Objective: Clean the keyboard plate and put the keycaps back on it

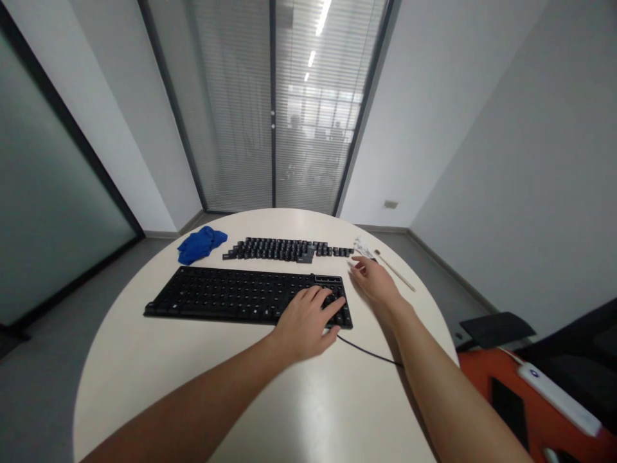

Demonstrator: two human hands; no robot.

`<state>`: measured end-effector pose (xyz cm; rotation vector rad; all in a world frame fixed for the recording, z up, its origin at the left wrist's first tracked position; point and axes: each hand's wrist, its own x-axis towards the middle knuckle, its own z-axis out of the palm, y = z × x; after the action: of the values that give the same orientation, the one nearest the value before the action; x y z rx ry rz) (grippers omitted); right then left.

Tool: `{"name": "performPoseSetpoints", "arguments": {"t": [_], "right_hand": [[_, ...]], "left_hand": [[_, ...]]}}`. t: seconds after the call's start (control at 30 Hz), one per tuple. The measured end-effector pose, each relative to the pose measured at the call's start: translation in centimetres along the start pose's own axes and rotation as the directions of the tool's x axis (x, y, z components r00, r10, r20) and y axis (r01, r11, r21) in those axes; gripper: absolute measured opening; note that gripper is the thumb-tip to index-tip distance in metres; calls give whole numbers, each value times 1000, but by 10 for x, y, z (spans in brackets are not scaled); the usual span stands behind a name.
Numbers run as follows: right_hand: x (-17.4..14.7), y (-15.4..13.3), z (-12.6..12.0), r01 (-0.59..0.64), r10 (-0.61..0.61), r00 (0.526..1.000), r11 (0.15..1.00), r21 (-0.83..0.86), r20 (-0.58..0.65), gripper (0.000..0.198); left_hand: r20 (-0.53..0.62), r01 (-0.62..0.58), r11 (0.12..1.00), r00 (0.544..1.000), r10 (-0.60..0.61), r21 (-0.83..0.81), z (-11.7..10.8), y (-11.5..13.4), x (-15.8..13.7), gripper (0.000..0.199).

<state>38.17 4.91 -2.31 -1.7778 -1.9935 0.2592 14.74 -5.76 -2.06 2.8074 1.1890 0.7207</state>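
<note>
A black keyboard (pixel 226 297) lies across the middle of the round table, with its cable (pixel 369 352) running off to the right. My left hand (pixel 306 321) rests on the keyboard's right end, its fingers spread over the number pad and holding nothing. To the right of the keyboard, my right hand (pixel 373 281) hovers low over the table near the end of the row of loose black keycaps (pixel 274 249). Its fingers are slightly bent and apart, with no object visible between them. The keycaps sit in ordered rows behind the keyboard.
A crumpled blue cloth (pixel 200 245) is at the table's back left. Beyond my right hand are a thin wooden-handled brush (pixel 395 270) and a small clear plastic piece (pixel 361 246). An orange chair seat (pixel 482 373) with a white power strip (pixel 559 399) stands right of the table (pixel 159 379).
</note>
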Motion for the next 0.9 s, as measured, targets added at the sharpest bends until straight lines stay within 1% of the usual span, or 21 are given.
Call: {"name": "performPoseSetpoints", "arguments": {"t": [0.1, 0.17, 0.37, 0.5, 0.6, 0.7, 0.9], "right_hand": [[7, 0, 9, 17, -21, 998, 996, -87, -54, 48], [13, -1, 12, 3, -12, 998, 993, -119, -67, 54], [23, -8, 13, -71, 65, 997, 983, -169, -41, 57], [21, -9, 15, -88, 69, 993, 976, -198, -98, 47], [20, -6, 17, -96, 72, 989, 978, -184, -131, 40], [21, -4, 16, -93, 73, 990, 982, -167, -119, 38], [25, 0, 15, -69, 50, 994, 977, -200, -99, 28]], "left_hand": [[-6, -7, 1000, 1000, 7, 1, 1, 0, 0, 52], [-5, -8, 1000, 1000, 8, 1, 1, -1, -1, 52], [2, 1, 1000, 1000, -1, 4, 2, -1, -3, 51], [1, 3, 1000, 1000, -3, -8, 1, -1, -3, 50], [7, 1, 1000, 1000, -1, -11, 0, -1, -2, 49], [11, 5, 1000, 1000, -5, -14, 0, -1, -1, 50], [5, 10, 1000, 1000, -10, -18, 1, -2, -1, 51]]}}
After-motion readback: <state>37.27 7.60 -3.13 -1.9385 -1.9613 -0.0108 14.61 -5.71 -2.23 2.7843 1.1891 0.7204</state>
